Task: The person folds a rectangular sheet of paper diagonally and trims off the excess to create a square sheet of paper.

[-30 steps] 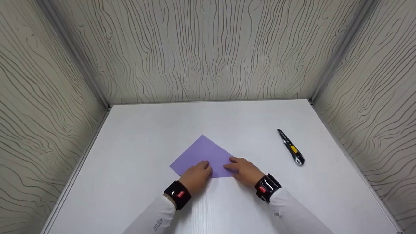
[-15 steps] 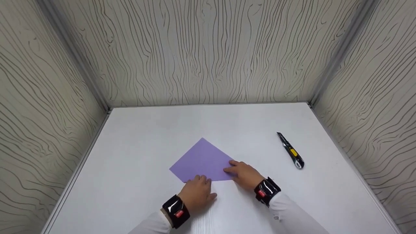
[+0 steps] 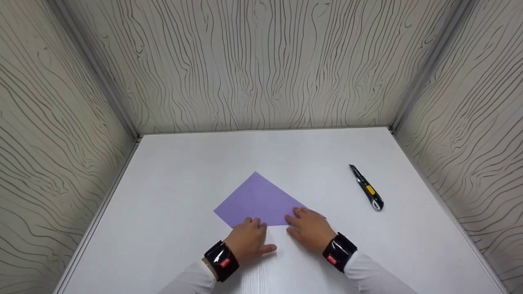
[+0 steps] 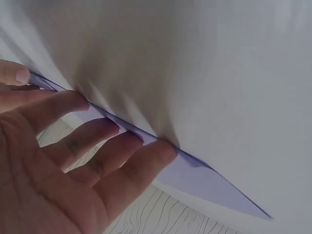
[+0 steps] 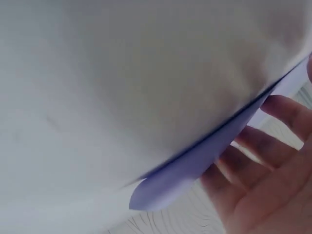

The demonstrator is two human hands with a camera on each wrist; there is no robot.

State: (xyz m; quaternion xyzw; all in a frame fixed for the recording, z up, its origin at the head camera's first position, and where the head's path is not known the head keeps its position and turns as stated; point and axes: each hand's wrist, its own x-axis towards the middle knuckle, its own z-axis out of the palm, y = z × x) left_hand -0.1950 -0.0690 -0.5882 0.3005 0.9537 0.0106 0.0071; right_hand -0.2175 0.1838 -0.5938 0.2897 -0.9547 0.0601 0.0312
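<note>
A folded sheet of purple paper (image 3: 255, 200) lies on the white table, its pointed top away from me and its folded edge close to me. My left hand (image 3: 247, 241) presses fingertips along the left part of that edge, thumb spread aside. On the right part rests my right hand (image 3: 310, 232), fingers extended; the paper's right corner shows past it. In the left wrist view, fingers (image 4: 141, 170) lie along the crease of the paper (image 4: 209, 187). The right wrist view has the paper's rounded, slightly raised end (image 5: 165, 190) beside the fingers (image 5: 263, 146).
A black utility knife (image 3: 366, 188) with a yellow slider lies to the right of the paper, blade end pointing away. Wood-patterned panels (image 3: 261, 65) stand behind the table (image 3: 171, 163) and at both sides.
My left hand has drawn back from the paper's face to its near edge, its thumb spreading. My right hand has shifted slightly nearer and right, and the paper's right corner now shows.
</note>
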